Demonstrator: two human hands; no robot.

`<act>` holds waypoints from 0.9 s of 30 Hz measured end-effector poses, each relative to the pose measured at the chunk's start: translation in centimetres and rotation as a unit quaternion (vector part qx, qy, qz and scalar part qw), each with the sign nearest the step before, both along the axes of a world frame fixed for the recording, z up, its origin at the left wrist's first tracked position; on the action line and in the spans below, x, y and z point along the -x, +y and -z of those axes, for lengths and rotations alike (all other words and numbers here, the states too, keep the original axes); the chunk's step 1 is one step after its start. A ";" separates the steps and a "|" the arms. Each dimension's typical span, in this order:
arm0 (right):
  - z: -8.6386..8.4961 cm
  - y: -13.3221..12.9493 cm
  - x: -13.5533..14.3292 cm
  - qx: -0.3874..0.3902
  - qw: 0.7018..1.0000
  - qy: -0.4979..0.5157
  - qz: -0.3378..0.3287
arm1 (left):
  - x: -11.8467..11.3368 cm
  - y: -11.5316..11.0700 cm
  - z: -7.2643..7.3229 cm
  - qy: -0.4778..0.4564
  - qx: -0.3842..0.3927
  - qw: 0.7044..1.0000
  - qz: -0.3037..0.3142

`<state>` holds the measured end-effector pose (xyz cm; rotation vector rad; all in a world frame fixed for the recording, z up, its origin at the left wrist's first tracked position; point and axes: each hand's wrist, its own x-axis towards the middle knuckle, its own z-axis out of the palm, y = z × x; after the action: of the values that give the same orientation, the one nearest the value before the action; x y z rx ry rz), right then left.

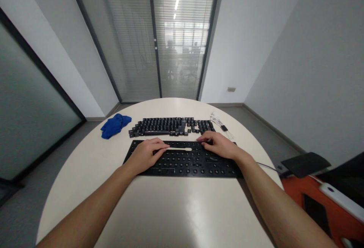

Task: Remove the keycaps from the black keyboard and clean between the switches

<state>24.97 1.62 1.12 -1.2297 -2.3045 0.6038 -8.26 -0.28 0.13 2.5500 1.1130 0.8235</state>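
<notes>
A black keyboard [170,164] with its keycaps off lies across the table in front of me, its bare switch stems showing. My left hand [148,154] rests over its left part and pinches a slim white toothbrush [179,149]. The brush points right, and its wider head is over the upper middle rows. Across the upper right part of the keyboard lies my right hand [218,145], fingers bent at the far edge and thumb on the near side of it. The wrist covers part of the keyboard's right end.
Removed black keycaps [163,124] stand in rows behind the keyboard. A blue cloth [115,125] lies at the left. White wires with a small black piece [224,127] are at the right. An orange surface [295,195] with a white power strip [341,200] adjoins the round table [159,210].
</notes>
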 end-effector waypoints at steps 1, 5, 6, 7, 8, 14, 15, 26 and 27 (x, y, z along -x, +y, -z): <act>0.0 0.0 0.0 0.000 1.000 0.000 0.001 | 0.1 0.1 0.1 -0.001 0.002 1.000 -0.012; 0.0 0.0 0.0 -0.003 1.000 -0.001 -0.001 | 0.3 0.4 0.5 -0.007 0.014 0.999 -0.052; 0.0 0.0 0.0 -0.003 1.000 -0.001 -0.001 | 0.3 0.5 0.5 -0.008 0.016 0.998 -0.059; 0.1 0.0 0.0 -0.003 1.000 -0.001 -0.002 | 0.4 0.6 0.6 -0.010 0.018 0.998 -0.065; 0.1 0.0 0.0 -0.004 1.000 0.000 -0.001 | 0.4 0.6 0.6 -0.012 0.019 0.997 -0.070; -0.1 -0.1 0.0 -0.003 1.000 0.001 0.000 | 0.6 0.8 0.4 -0.025 0.029 0.999 -0.031; -0.1 -0.1 0.0 -0.002 1.000 0.001 0.000 | 0.6 0.8 0.4 -0.027 0.032 0.999 -0.021; -0.1 -0.1 0.0 0.003 1.000 0.004 -0.004 | 1.0 1.1 0.2 -0.005 0.032 0.998 0.050; -0.1 -0.1 0.0 0.002 1.000 0.004 -0.004 | 1.1 1.1 0.2 0.000 0.032 0.998 0.056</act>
<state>24.93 1.56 1.21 -1.2176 -2.3034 0.6168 -9.31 0.80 -0.07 2.5323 0.9707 0.7483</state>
